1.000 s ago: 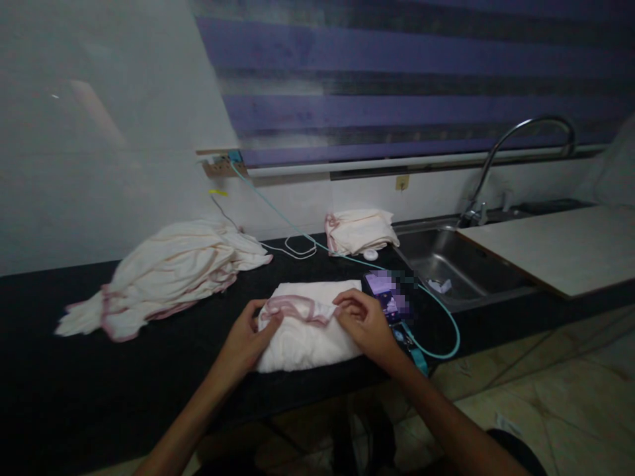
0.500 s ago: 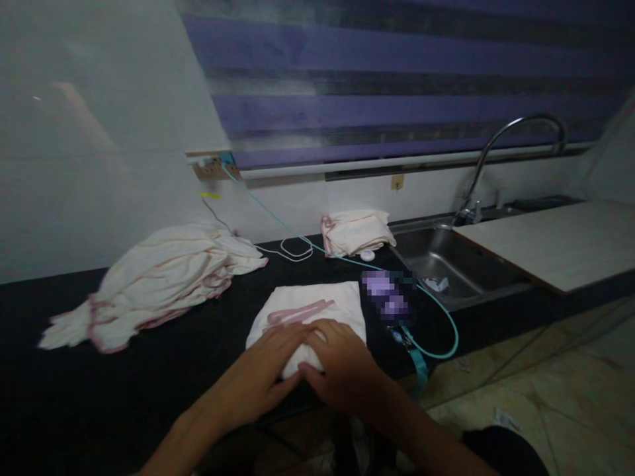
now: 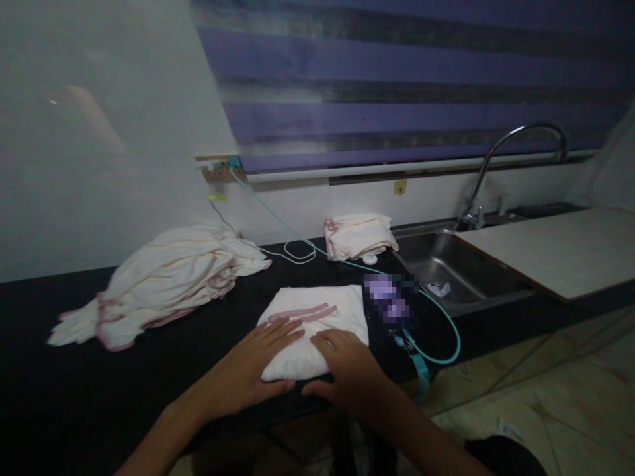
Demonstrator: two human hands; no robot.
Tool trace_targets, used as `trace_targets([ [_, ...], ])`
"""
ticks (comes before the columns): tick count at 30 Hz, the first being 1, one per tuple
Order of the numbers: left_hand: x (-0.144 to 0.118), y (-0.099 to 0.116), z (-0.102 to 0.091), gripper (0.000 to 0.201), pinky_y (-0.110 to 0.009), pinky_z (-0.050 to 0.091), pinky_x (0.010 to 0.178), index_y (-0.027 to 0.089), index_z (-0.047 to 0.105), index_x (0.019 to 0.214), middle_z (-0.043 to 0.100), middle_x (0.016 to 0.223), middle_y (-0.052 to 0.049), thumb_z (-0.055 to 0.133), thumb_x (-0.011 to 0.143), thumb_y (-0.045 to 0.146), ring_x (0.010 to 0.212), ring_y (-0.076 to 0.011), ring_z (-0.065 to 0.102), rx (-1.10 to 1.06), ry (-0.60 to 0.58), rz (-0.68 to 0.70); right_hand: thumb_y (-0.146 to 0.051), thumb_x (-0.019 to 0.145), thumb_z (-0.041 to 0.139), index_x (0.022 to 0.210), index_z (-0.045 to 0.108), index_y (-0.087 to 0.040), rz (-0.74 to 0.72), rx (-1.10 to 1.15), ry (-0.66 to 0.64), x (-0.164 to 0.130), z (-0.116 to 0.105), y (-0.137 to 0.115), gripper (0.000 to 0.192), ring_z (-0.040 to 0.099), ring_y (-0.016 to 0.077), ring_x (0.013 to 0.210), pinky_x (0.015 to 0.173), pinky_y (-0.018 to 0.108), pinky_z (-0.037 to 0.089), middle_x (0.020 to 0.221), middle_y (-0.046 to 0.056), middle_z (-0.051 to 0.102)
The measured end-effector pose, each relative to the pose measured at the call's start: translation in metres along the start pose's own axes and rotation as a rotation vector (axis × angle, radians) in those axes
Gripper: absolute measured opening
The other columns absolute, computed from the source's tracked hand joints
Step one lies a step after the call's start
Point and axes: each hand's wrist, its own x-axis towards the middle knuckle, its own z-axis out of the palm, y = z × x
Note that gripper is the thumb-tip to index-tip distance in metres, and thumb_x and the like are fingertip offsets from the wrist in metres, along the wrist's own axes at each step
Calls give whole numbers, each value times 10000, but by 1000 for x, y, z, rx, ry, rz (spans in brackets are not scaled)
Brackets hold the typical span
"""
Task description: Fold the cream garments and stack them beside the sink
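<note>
A folded white cloth (image 3: pixel 310 340) with pink trim lies flat on the dark countertop (image 3: pixel 163 390) in front of me. On its left side rests my left hand (image 3: pixel 253 360), fingers stretched over the fabric and thumb along the near edge. My right hand (image 3: pixel 342 363) lies on the right side of the same cloth, fingers slightly bent, thumb pointing left at the near edge. The two hands are apart, and neither grips the fabric. To the left sits a loose, crumpled heap of white cloth (image 3: pixel 169 281) with pink edging. Another folded cloth (image 3: pixel 360 235) is near the wall.
A phone-like item (image 3: pixel 387 297), blurred out, lies right of the cloth with a teal cable (image 3: pixel 454 330) looping from the wall socket (image 3: pixel 221 170). Further right are a steel sink (image 3: pixel 446 264), a curved tap (image 3: pixel 483 165) and a pale board (image 3: pixel 560 251) over part of the sink.
My hands have moved apart from each other over the folded cloth, left hand to the left. More of the cloth's near part shows. The camera view has shifted slightly.
</note>
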Motion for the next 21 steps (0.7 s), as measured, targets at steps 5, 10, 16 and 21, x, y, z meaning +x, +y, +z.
trace_targets([
  [5,-6,10,1,691,-588,281,1263,345,366,1609,353,1687,-82,605,966,259,1556,-305,335,162,56,27,-339,936,737,1132,657,-167,50,-144,-65,2,-9,-11,273,639,283,1073,935,411,509,1161,104,705],
  [10,-4,48,-2,681,-524,274,1287,313,343,1618,404,1664,-54,573,978,268,1550,-272,353,219,99,-16,-172,964,564,1119,670,-140,55,-244,-89,4,-10,-18,190,632,277,1033,931,409,492,1121,129,699],
  [16,13,102,-11,481,-441,509,1119,215,593,1399,653,1430,-109,568,919,203,1310,-279,626,-47,-54,-291,-214,928,590,1270,637,-125,-85,-146,-159,-6,-12,-23,357,637,288,1108,1051,443,447,1210,129,705],
  [21,22,116,-10,450,-469,522,1051,205,611,1363,680,1377,-134,525,923,176,1251,-310,658,-113,-90,-424,-222,968,537,1312,644,-214,-9,-36,-129,-18,-22,-25,360,651,251,1115,1003,398,457,1224,82,721],
])
